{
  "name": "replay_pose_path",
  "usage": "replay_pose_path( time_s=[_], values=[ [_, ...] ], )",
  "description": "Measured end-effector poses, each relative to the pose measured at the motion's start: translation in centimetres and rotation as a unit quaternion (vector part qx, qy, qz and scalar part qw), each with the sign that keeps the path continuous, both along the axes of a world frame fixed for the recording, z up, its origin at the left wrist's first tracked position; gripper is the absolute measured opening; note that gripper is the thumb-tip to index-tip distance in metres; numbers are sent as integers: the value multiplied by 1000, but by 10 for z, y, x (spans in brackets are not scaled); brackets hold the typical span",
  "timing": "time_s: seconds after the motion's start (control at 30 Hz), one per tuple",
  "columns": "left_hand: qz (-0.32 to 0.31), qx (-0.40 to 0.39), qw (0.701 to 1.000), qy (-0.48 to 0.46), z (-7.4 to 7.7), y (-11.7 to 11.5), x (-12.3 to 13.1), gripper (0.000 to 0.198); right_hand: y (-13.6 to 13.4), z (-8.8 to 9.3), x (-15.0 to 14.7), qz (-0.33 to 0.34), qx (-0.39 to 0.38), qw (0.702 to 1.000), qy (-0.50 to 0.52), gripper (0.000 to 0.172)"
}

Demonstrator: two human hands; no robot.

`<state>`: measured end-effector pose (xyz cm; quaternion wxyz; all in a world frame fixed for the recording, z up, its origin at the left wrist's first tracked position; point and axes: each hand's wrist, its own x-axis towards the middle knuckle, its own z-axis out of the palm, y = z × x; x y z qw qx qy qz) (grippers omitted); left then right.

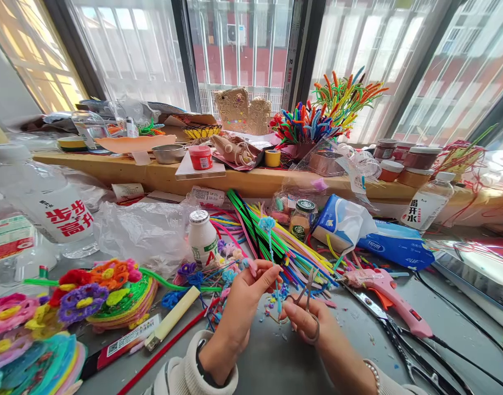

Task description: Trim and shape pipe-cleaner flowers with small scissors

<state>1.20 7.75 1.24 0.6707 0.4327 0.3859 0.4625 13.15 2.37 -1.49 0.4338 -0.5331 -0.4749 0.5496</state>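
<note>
Between the fingertips of my left hand [241, 302] a thin light-blue pipe cleaner [271, 244] is pinched upright. A small fluffy blue tuft [266, 223] tops it. My right hand [319, 326] is closed around a small pair of scissors [311, 285], with a finger through one loop and the blades pointing up. Its thumb and index finger are close to the lower end of the blue stem; whether they touch it I cannot tell. Beyond my hands lies a bundle of multicoloured pipe cleaners [251, 227].
Pipe-cleaner flowers [84, 302] on coiled discs stand at left, beside a cutter knife [119, 343]. A white bottle [202, 236] is behind my left hand. At right lie a pink glue gun [393, 293], large black scissors [393, 329] and a tissue pack [393, 241]. A cluttered wooden ledge [152, 171] runs behind.
</note>
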Motion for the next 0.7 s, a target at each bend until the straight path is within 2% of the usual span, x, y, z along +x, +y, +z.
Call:
replay_pose_path(
  time_s=[0.17,0.27,0.5,0.7],
  values=[
    [-13,5,1000,25,-2,-1,1,16,0,6,-2,-18,-14,1000,20,33],
    [-21,12,999,31,-2,-2,1,16,-1,8,-3,-3,-11,999,33,33],
    [-20,5,999,33,-2,-3,4,17,-1,6,-2,-3,-4,999,32,35],
    [-50,-12,998,30,-1,-7,9,14,1,3,3,-64,32,997,22,32]
  ],
)
